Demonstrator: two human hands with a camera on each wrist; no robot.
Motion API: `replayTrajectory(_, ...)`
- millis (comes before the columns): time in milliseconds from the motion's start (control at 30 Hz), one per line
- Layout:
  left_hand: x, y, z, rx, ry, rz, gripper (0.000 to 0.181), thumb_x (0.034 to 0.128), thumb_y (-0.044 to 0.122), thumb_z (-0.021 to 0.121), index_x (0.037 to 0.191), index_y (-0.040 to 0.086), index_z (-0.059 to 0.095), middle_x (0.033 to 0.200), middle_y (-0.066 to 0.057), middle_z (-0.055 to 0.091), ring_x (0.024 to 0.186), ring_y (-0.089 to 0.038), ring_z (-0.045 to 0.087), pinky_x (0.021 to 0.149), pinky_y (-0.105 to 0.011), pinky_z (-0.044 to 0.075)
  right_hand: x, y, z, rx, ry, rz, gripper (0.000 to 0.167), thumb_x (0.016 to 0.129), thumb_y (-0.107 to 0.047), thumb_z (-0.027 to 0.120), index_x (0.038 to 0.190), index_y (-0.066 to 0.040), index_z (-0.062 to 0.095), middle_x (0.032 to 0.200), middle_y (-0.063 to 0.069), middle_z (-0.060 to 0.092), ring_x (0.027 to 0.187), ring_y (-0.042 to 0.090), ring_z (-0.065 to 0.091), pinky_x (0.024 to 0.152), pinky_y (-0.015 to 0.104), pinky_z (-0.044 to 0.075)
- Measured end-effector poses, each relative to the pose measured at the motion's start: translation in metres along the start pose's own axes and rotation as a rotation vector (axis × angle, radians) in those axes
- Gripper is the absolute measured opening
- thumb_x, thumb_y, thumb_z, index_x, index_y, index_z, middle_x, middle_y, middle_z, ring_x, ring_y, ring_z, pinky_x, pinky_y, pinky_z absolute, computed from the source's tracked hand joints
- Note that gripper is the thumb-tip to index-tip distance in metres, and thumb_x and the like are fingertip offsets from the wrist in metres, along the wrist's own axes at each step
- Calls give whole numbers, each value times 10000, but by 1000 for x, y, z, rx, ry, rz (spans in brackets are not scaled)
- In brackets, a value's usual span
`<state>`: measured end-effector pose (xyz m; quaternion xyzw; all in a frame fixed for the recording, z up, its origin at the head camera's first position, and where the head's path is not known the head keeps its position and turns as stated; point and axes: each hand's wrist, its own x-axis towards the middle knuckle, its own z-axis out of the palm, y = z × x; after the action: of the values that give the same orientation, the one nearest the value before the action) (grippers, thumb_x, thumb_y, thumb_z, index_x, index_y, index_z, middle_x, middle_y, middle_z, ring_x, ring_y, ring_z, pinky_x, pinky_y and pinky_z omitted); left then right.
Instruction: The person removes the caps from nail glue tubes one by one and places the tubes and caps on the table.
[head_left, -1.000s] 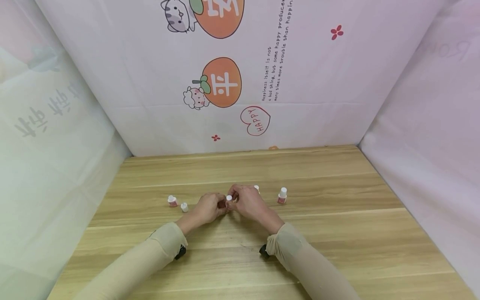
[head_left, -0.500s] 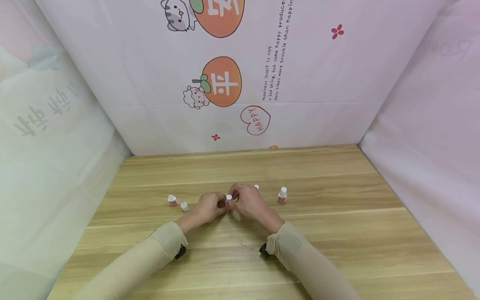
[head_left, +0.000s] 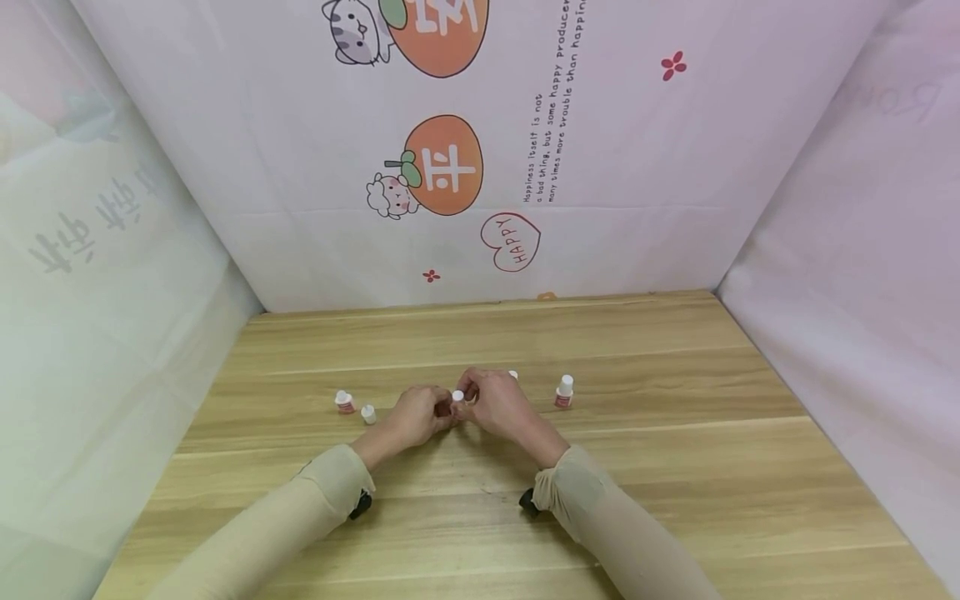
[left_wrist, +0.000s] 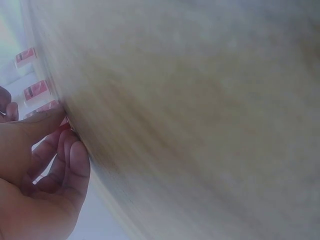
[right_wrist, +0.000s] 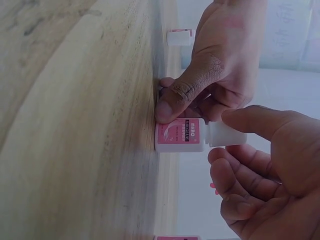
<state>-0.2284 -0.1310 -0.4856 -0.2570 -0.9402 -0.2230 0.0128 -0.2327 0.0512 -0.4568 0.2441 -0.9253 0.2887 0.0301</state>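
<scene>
A small white glue bottle (right_wrist: 180, 135) with a pink label stands upright on the table between my two hands. My left hand (head_left: 418, 414) holds its body low down, the thumb pressed on the label in the right wrist view. My right hand (head_left: 491, 406) has thumb and fingers around the white cap (right_wrist: 227, 135) at the top. In the left wrist view my left hand (left_wrist: 47, 175) covers most of the bottle. A second bottle (head_left: 345, 402), with a narrow white top, stands to the left, and a loose white cap (head_left: 368, 414) lies beside it.
Another capped bottle (head_left: 564, 392) stands right of my right hand. The white top of one more bottle (head_left: 513, 375) shows just behind that hand. Wood-grain table (head_left: 480, 533) lies under everything, with white printed sheets (head_left: 645, 167) rising at the back and sides.
</scene>
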Motion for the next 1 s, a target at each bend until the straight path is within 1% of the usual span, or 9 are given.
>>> replayTrajectory(233,0,0,0,19,12,26,135,874,201,772,866,99,686,760,8,654,687,-76,554,642,-238,460,0,-1,-1,-13,-8,-13,158,833,-234,788,911,-180,662,820,-59,698,735,65,604,669,236,466)
replayTrajectory(433,0,-1,0,10,6,14,126,873,199,774,872,108,686,766,14,658,694,-72,562,646,-233,466,0,0,0,-17,2,-21,178,828,-243,796,925,-176,663,829,-42,707,744,78,610,682,249,467)
replayTrajectory(700,1,-1,1,10,-2,7,114,883,207,765,880,121,689,786,14,667,714,-74,575,659,-228,469,0,0,0,-9,-8,12,180,832,-273,798,904,-187,658,809,-65,687,728,65,583,673,238,461)
replayTrajectory(867,1,-1,2,14,2,7,130,874,214,774,864,121,684,771,23,661,706,-71,570,662,-235,469,0,0,0,-17,-13,-5,165,834,-248,785,926,-180,666,826,-57,699,738,64,598,669,232,467)
replayTrajectory(1000,1,0,1,12,4,5,126,870,209,778,863,123,686,767,31,658,704,-68,568,665,-233,470,-1,-1,0,-22,-11,-9,183,831,-260,791,941,-176,670,841,-42,707,748,72,602,680,238,469)
